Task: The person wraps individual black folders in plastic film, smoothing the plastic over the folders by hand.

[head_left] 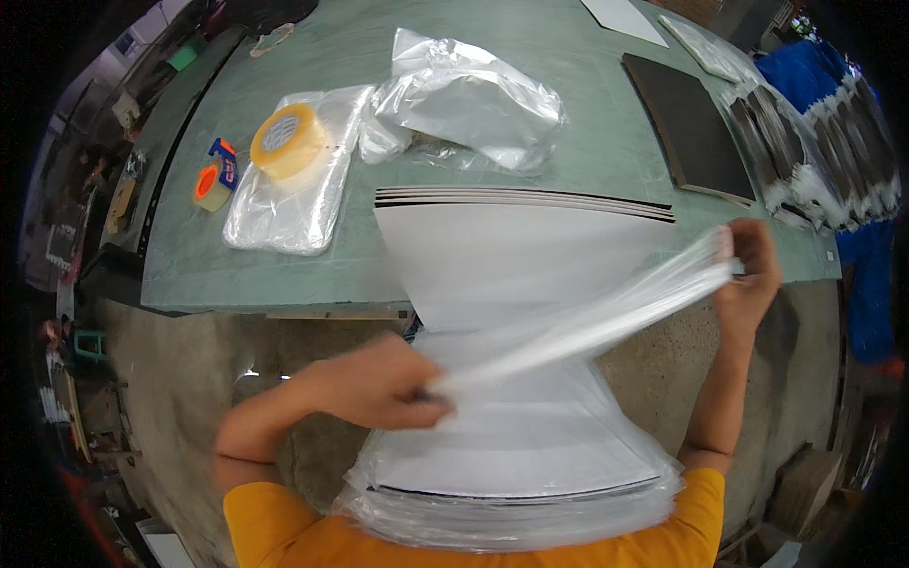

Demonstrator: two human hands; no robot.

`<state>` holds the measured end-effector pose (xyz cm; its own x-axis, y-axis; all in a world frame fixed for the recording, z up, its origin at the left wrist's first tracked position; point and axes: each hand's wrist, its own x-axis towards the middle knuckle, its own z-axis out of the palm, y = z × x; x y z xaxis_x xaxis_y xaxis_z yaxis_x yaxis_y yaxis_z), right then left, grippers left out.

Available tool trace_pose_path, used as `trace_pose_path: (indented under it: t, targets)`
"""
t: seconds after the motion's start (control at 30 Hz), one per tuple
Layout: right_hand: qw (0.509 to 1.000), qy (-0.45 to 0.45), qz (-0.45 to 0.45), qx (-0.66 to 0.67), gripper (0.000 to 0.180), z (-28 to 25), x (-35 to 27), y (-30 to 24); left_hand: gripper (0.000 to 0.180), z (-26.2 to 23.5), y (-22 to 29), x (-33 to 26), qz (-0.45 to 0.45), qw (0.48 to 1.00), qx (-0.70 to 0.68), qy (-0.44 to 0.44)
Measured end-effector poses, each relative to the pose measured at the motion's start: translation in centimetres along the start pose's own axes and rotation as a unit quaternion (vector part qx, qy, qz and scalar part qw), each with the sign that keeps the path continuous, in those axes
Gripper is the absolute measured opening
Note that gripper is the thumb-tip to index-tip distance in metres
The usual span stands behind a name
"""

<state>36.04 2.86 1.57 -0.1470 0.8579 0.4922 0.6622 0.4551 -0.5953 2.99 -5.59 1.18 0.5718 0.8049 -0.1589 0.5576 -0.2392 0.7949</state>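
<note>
A: Left hand (pixel 379 383), what's it on?

B: Fingers clamped on the near end of a clear plastic bag (pixel 587 322), which is pulled into a taut, twisted strip. The grip sits over the stack of white boards (pixel 525 265), off the table's near edge.

A: Right hand (pixel 748 275)?

B: Raised beyond the stack's right side, just off the near edge of the table. Fingers pinched shut on the strip's far end. The strip runs slantwise between both hands, low at the left, high at the right.

A: The stack itself?

B: Flat white sheets with dark edges. The far end rests on the green table (pixel 568 76), near the middle of its near edge; the near end hangs out toward the person's body. That near end sits inside loose clear film (pixel 511 525), bunched against the yellow shirt.

A: What else is on the table?

B: Left part: a roll of tan tape (pixel 289 140) lying on a flat pile of clear bags (pixel 284 208). Just left of that, a small orange tape roll (pixel 210 186) with a blue dispenser, near the left edge. Behind the stack, a crumpled clear bag (pixel 473 99). Right part: a dark board (pixel 686 123) lying flat, with bundled wrapped packs (pixel 805 151) along the right edge. A white sheet (pixel 625 19) at the far edge.

A: Under the table?

B: Bare concrete floor (pixel 189 379).
</note>
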Motion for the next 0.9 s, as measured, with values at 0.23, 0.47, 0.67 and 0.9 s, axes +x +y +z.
trace_pose_path:
  t: [0.23, 0.47, 0.67, 0.9]
  targets:
    - [0.972, 0.045, -0.167, -0.159, 0.055, 3.4, -1.2, -0.6, 0.037, -3.8, -2.9, 1.8, -0.046, 0.823, 0.242, 0.512]
    - [0.97, 0.039, -0.131, -0.199, 0.054, 2.1, -2.8, 1.5, 0.062, -1.3, -0.7, 1.7, -0.026, 0.839, 0.357, 0.409]
    - [0.887, -0.173, 0.104, 0.415, 0.031, -1.5, -3.8, 5.4, 0.029, -2.4, -3.4, -0.9, 0.064, 0.94, -0.181, 0.283]
    - [0.802, -0.42, 0.279, 0.319, 0.02, 11.4, -13.1, 15.0, 0.034, 6.8, -20.1, -1.2, -0.185, 0.847, -0.498, -0.002]
